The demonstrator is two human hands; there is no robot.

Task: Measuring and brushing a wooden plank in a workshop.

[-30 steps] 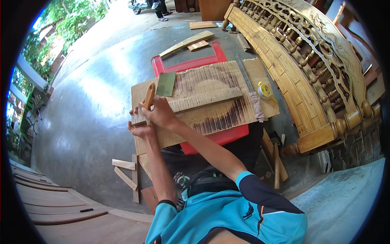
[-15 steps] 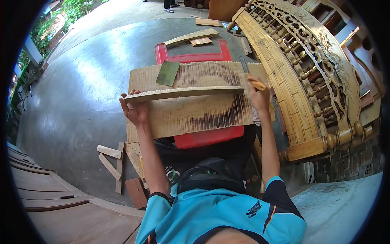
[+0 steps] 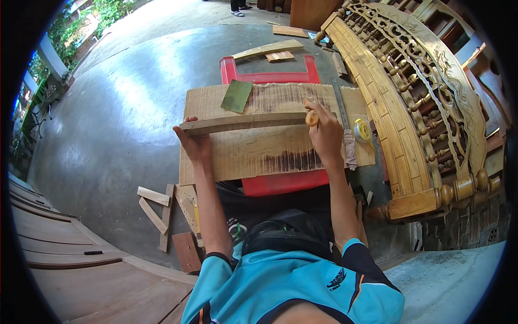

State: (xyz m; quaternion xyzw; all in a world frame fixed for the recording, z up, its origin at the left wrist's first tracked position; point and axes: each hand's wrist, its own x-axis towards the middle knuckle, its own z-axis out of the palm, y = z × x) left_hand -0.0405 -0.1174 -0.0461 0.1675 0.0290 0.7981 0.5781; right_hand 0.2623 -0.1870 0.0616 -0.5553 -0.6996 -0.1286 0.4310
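Slat (image 3: 245,123) lying lengthwise across the board (image 3: 270,151), as half a second back, but turned from a second ago. Left hand (image 3: 195,144) clamped on the slat's left end. Right hand (image 3: 325,132), now moved over to the slat's right end, closed around a wooden handle (image 3: 312,118); probably a tool set to work that end. Green sheet (image 3: 237,95) just beyond the slat; tape (image 3: 362,130) right of it.

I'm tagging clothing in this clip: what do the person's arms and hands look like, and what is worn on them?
Both forearms are bare, and so are the left hand and right hand: no gloves, watch or rings show. Short sleeves of a bright blue shirt end above the elbows, with dark trim and a thin orange stripe; a small dark emblem sits by the right shoulder.
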